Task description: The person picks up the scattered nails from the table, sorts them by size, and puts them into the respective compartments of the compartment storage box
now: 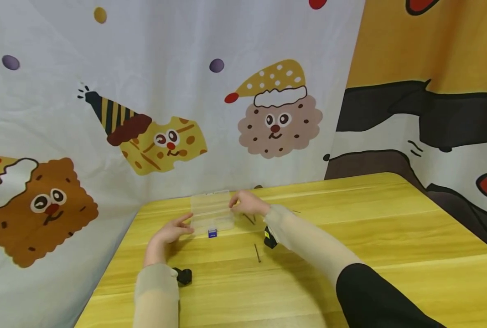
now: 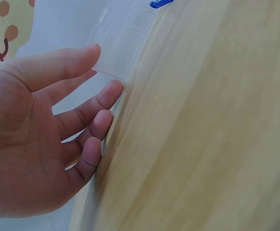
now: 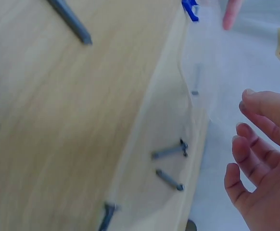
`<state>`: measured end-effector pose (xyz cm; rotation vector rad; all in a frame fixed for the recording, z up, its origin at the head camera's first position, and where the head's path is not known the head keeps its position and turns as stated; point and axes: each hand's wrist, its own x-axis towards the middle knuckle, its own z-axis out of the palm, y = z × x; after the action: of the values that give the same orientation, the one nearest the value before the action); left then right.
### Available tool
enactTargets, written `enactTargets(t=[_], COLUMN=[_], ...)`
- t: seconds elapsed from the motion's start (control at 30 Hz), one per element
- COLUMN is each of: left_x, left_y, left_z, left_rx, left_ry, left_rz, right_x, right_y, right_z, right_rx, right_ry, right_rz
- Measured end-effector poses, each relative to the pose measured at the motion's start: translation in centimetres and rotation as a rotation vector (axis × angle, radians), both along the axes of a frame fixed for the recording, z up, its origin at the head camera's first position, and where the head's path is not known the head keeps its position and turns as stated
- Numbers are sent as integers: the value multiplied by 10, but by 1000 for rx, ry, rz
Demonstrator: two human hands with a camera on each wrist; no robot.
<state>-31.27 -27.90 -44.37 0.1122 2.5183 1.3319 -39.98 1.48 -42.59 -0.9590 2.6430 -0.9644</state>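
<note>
A clear plastic box (image 1: 202,223) lies at the far side of the wooden table, its lid (image 1: 210,202) apparently folded back and a blue clasp (image 1: 212,233) at its near edge. To its left is my left hand (image 1: 173,230), thumb and fingers spread near the box's side; contact is unclear. My right hand (image 1: 249,203) hovers by the right side, fingers loosely bent, with nothing visible between them in the right wrist view. Beneath it lie dark screws (image 3: 170,150), and one screw (image 3: 196,79) shows at the clear plastic, whether inside or behind I cannot tell.
Nearer on the table (image 1: 227,291) lies a single long screw (image 1: 257,253). Another screw (image 3: 108,216) shows low in the right wrist view. A printed curtain (image 1: 215,105) hangs behind the table's far edge. Black wrist-worn devices (image 1: 183,276) sit at both wrists.
</note>
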Motion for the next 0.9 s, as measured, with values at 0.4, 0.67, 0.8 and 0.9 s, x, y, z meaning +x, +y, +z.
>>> enactTargets(t=[0.4,0.67,0.8,0.9], left_x=[3,1,0,0], left_y=[0,-1,-2,-3], left_z=[3,2,2,2], left_rx=[-23,-35,-34,-24], left_ry=[5,-3,-14,-19], left_rz=[-16,-42,-41,-45], right_x=[1,7,13,16], right_y=[50,87,104,115], right_z=[11,13,16,17], right_rx=[-81,-98,-113,-131], right_ry=[19,12,8,6], right_rz=[-7,-57,-66,-64])
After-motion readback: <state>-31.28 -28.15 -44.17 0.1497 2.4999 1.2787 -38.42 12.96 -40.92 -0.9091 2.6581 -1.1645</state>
